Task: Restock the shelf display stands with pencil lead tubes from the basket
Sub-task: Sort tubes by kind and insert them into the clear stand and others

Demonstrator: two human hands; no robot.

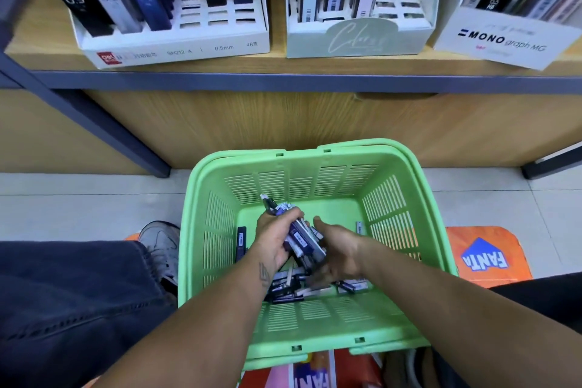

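Observation:
A green slatted basket (390,198) stands on the floor below the shelf, with several dark blue and white pencil lead tubes (352,286) loose on its bottom. Both my hands are inside it. My left hand (274,239) is shut on a bundle of lead tubes (300,238) that sticks out above and below the fist. My right hand (338,253) is beside the bundle with fingers reaching down among the loose tubes; its grip is hidden. On the shelf above, a white display stand (176,47) holds HB 0.5 tubes, with empty slots on its right.
A pale green display stand (356,38) and a white MONO graph stand (504,41) sit further right on the wooden shelf (283,64). An orange Fanta stool (485,258) is right of the basket. My leg and shoe (160,246) are at its left.

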